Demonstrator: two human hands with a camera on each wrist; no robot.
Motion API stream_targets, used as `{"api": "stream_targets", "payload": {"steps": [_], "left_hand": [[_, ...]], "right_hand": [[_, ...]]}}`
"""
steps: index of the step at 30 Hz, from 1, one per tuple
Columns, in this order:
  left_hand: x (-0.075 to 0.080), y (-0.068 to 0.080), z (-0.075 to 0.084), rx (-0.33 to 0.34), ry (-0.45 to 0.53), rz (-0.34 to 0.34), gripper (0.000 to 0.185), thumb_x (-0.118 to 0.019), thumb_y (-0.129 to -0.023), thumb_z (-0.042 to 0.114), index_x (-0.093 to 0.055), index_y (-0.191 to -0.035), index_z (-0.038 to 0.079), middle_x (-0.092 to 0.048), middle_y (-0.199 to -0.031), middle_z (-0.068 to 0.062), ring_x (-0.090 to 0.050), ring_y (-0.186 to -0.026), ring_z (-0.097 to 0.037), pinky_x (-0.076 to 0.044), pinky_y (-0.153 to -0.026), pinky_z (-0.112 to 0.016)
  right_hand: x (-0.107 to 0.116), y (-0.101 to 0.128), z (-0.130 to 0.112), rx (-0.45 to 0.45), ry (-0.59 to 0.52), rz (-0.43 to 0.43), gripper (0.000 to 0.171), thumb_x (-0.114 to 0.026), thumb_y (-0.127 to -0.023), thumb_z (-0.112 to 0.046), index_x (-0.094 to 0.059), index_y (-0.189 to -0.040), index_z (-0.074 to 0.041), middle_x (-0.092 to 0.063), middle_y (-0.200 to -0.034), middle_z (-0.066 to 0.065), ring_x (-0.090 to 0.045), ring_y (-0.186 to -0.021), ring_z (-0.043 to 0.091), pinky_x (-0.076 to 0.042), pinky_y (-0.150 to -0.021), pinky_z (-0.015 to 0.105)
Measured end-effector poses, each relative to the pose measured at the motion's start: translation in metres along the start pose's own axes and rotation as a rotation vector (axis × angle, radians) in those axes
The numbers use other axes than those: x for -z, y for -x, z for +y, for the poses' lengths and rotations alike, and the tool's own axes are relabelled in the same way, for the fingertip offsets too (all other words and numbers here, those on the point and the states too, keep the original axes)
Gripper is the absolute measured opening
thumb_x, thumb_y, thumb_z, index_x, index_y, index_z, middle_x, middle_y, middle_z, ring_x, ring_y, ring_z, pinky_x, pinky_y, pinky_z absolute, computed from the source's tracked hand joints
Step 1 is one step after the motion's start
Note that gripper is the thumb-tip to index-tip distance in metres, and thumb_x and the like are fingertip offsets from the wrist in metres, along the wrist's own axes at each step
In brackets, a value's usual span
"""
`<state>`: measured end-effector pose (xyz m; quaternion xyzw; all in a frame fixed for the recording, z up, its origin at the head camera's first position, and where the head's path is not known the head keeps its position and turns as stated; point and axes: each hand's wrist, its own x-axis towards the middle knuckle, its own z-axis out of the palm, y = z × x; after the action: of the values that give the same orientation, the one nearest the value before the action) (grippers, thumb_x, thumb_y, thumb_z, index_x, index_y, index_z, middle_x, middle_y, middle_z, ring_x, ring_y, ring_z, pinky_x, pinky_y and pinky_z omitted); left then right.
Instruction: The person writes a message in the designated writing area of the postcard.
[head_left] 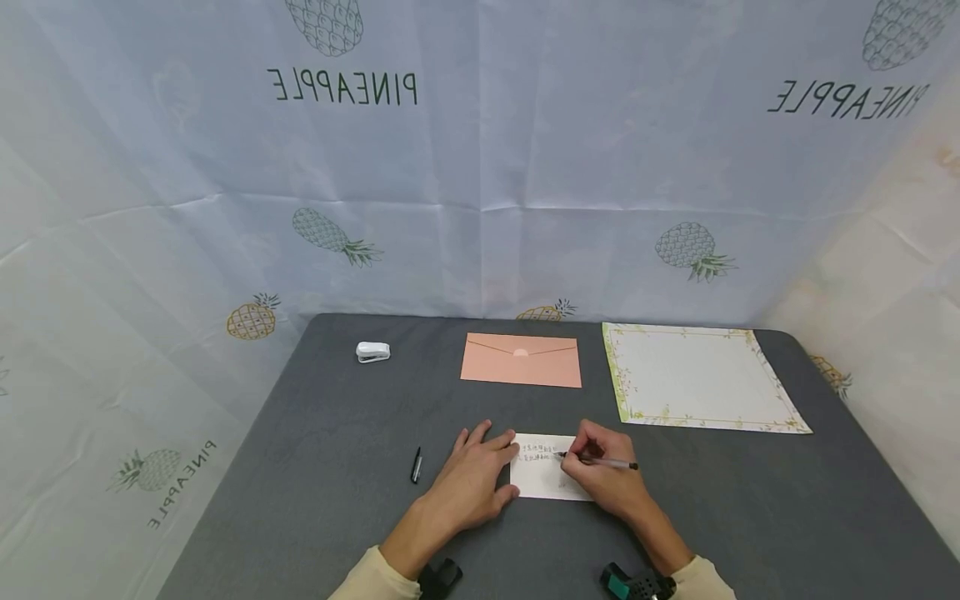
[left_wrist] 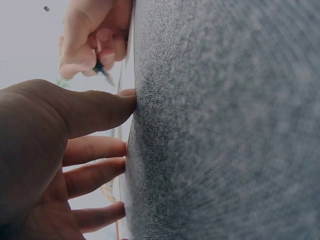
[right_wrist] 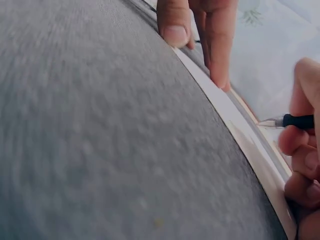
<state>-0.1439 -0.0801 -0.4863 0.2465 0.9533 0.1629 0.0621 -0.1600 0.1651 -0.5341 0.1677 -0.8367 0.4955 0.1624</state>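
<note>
Two hands are busy at the near edge of the grey table [head_left: 315, 517]. Right hand [head_left: 603, 479] has its fingers curled tight around a pen [head_left: 600, 460], tip down on a small white card [head_left: 542, 483] that already has a couple of handwritten lines at the top. Left hand [head_left: 472, 479] lies flat with fingers straight and a bit spread, fingertips pressing on the card's left edge, so nothing is gripped, it's just pinning the card down. Wrist views back that up: straight fingers [left_wrist: 95, 175] against the card edge, pinched pen [right_wrist: 295, 121] on the other side. Just left of that hand sits a pen cap [head_left: 416, 465]. Further back there's a pink envelope [head_left: 521, 360], flap side up, a floral-bordered letter sheet [head_left: 701, 377] to its right, and a small white stapler [head_left: 372, 352] well off to the left. Behind everything hangs a pineapple-print cloth [head_left: 480, 150].
</note>
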Motion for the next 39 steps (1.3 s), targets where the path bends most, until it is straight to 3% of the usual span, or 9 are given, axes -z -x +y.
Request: {"api": "stream_targets", "payload": {"steps": [12, 39], "left_hand": [[-0.0019, -0.0006, -0.0014, 0.01, 0.002, -0.012, 0.06, -0.087, -0.095, 0.035, -0.07, -0.148, 0.014, -0.06, -0.162, -0.003, -0.046, -0.158, -0.04, -0.037, -0.126, -0.069], [-0.0012, -0.0003, -0.0004, 0.004, 0.002, -0.005, 0.06, -0.087, -0.094, 0.033, -0.07, -0.148, 0.013, -0.061, -0.162, -0.004, -0.046, -0.158, -0.042, -0.038, -0.125, -0.07]], "right_hand": [[0.001, 0.0016, -0.0003, -0.06, 0.038, -0.094, 0.038, -0.079, -0.075, 0.006, -0.062, -0.074, -0.027, -0.056, -0.065, -0.016, -0.046, -0.056, 0.0, -0.034, -0.052, 0.019], [0.0023, 0.0011, 0.0031, -0.011, 0.036, -0.07, 0.043, -0.076, -0.073, 0.009, -0.059, -0.072, -0.03, -0.053, -0.065, -0.016, -0.044, -0.057, -0.001, -0.033, -0.052, 0.018]]}}
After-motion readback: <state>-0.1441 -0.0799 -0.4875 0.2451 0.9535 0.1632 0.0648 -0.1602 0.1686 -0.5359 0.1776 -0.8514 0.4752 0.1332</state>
